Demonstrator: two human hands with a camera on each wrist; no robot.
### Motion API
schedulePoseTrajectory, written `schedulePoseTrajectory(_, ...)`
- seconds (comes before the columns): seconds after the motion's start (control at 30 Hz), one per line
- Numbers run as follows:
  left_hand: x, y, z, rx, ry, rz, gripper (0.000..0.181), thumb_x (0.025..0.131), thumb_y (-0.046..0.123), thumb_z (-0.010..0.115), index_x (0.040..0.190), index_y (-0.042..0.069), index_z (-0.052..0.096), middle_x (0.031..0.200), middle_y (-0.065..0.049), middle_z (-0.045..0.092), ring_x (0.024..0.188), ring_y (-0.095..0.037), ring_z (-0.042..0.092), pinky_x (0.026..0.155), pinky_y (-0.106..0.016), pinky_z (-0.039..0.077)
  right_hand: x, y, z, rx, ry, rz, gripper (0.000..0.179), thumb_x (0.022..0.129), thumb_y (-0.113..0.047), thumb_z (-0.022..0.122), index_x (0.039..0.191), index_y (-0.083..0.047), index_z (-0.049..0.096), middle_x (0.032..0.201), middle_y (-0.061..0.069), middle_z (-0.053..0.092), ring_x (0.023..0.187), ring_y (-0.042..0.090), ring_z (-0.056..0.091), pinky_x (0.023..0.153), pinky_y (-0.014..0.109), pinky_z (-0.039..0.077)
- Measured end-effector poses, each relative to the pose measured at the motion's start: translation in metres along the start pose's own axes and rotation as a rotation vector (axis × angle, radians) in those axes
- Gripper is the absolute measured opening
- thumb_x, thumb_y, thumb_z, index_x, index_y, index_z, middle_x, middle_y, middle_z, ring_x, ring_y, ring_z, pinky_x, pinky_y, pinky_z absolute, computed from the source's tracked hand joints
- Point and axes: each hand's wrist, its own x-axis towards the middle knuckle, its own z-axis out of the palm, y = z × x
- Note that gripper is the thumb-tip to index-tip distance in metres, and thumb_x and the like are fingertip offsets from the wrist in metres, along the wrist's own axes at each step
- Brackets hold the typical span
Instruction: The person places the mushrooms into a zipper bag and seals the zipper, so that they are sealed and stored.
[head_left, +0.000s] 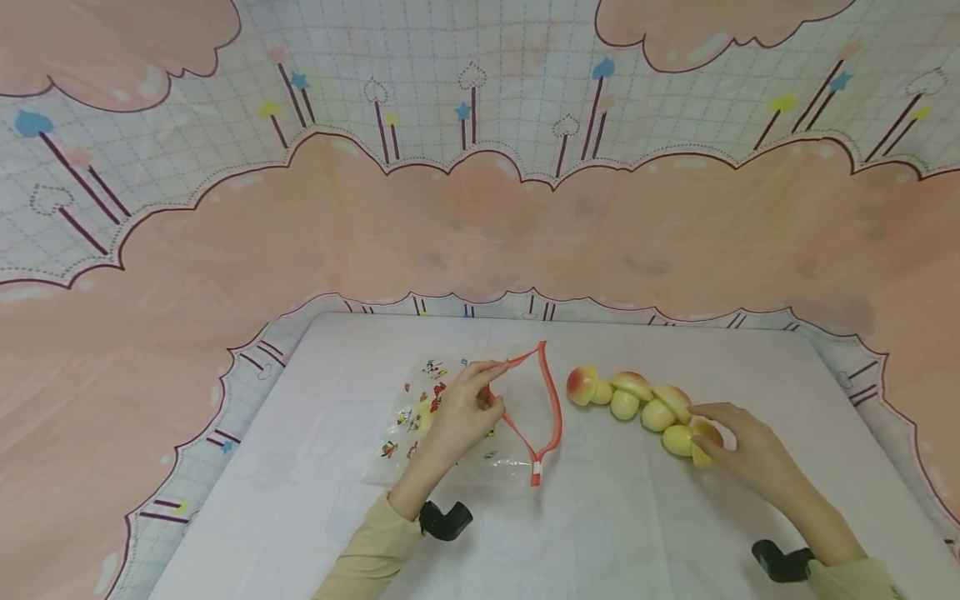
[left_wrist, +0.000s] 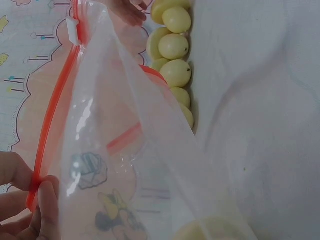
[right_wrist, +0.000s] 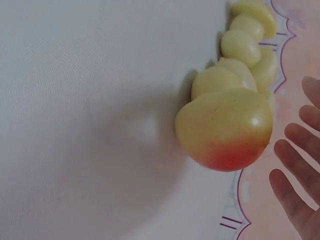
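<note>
A clear zip bag with small cartoon prints and a red zip edge lies left of the middle. My left hand pinches the red edge between thumb and fingers, and the bag's mouth gapes to the right. Something yellow shows through the film at the bottom of the left wrist view. My right hand is at the near end of a row of yellow fruits, its fingers spread apart. Beside its fingers sits a rounded yellow fruit with a red blush.
Several more yellow fruits, some with red patches, run in a slanting row right of the bag. White covering lies over the table. A cloth with peach clouds hangs behind. Black wrist mounts are on both forearms.
</note>
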Motion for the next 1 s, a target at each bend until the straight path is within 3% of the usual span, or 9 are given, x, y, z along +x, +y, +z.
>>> schedulePoseTrajectory(0.47, 0.0, -0.001, 0.0, -0.012, 0.004, 0.007, 0.046, 0.081, -0.001, 0.064, 0.126, 0.005, 0.063, 0.126, -0.009, 0.059, 0.073, -0.008, 0.052, 0.061, -0.016, 0.045, 0.0, 0.016, 0.002, 0.022, -0.047, 0.065, 0.051, 0.085, -0.026, 0.072, 0.128, -0.003, 0.056, 0.124, 0.026, 0.058, 0.114, 0.048, 0.051, 0.086, 0.066, 0.041)
schedulePoseTrajectory(0.8, 0.0, -0.001, -0.001, -0.01, -0.002, -0.003, 0.045, 0.081, -0.001, 0.064, 0.126, 0.005, 0.063, 0.126, -0.008, 0.06, 0.074, -0.008, 0.052, 0.062, -0.016, 0.045, -0.002, 0.026, 0.009, -0.002, -0.018, 0.04, 0.055, 0.08, -0.024, 0.076, 0.127, -0.001, 0.056, 0.123, 0.024, 0.059, 0.105, 0.041, 0.057, 0.083, 0.053, 0.048)
schedulePoseTrajectory(1.0, 0.0, 0.0, -0.001, -0.005, -0.001, 0.002, 0.045, 0.081, -0.002, 0.063, 0.126, 0.005, 0.063, 0.125, -0.009, 0.06, 0.074, -0.008, 0.052, 0.062, -0.015, 0.045, -0.004, 0.03, 0.011, 0.025, -0.051, 0.08, 0.061, 0.079, -0.023, 0.077, 0.13, 0.0, 0.054, 0.124, 0.027, 0.057, 0.106, 0.043, 0.057, 0.084, 0.055, 0.048)
